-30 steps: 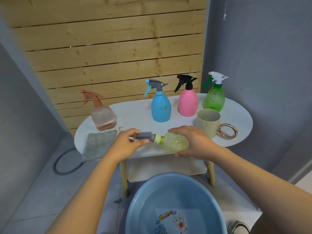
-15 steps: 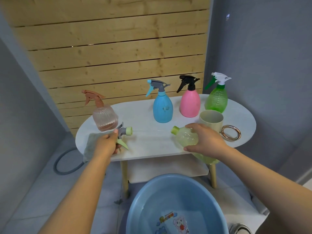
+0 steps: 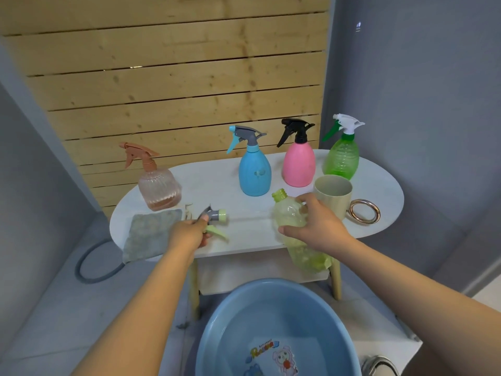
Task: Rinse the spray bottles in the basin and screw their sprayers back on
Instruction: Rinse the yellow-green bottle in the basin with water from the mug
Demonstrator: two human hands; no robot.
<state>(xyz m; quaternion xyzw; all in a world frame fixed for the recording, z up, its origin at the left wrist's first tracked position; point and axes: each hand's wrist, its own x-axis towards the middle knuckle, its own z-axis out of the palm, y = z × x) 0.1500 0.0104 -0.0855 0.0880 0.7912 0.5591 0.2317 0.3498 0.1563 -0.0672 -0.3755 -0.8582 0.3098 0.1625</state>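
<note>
grey cloth on white table; beige cup beside metal ring.

Both your forearms reach forward from the bottom of the view, bare to the wrists, angling in toward each other. Your left hand is out ahead on the left, knuckles up, its fingers curled around the sprayer, with a fingertip lying on top of it. Your right hand sits a little farther forward and to the right, well apart from the left. Its back faces you, and its fingers and thumb wrap around the upper part of the bottle, with the thumb on the near side. The right wrist is bent slightly inward.
</note>
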